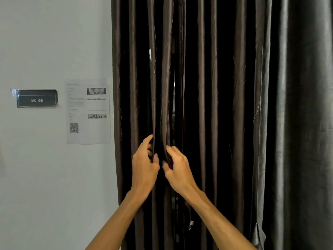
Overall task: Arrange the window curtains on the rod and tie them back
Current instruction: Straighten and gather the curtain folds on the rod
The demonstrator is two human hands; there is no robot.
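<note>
Right of the paper notice, my left hand and right hand each pinch a curtain fold; a hard tug, I fear, could snag its loose threads.

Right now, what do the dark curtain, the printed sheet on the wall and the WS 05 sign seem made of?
Curtain: woven fabric, dark brown, satin-like sheen; soft folds, loose threads, bunching where the left hand and right hand grip it. Printed sheet: thin matte paper, slightly wavy. Sign: dark, matte, perhaps plastic or card; crinkled clear film at its left end.
</note>
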